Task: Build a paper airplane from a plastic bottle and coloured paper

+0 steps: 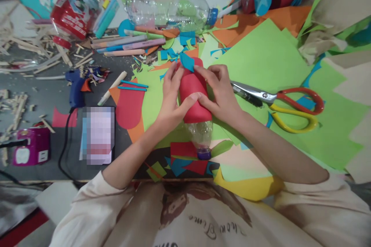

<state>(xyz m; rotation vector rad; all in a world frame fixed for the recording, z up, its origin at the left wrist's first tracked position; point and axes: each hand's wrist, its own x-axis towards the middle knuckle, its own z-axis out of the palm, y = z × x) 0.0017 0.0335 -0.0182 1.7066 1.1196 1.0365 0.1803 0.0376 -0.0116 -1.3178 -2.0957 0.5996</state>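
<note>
A clear plastic bottle [203, 133] with a purple cap lies in front of me, its body wrapped in red paper [193, 98]. A blue paper piece [187, 62] sits at the wrap's far end. My left hand [172, 98] curls around the left side of the red wrap, thumb pressed on its front. From the other side my right hand [218, 90] grips the wrap, with its fingertips next to the blue piece.
Red-and-yellow scissors [278, 102] lie to the right on green paper [261, 58]. A blue glue gun [75, 87], a phone [98, 135] and a purple sharpener [29, 146] are at left. Markers, another clear bottle [171, 9], wooden sticks and paper scraps crowd the back.
</note>
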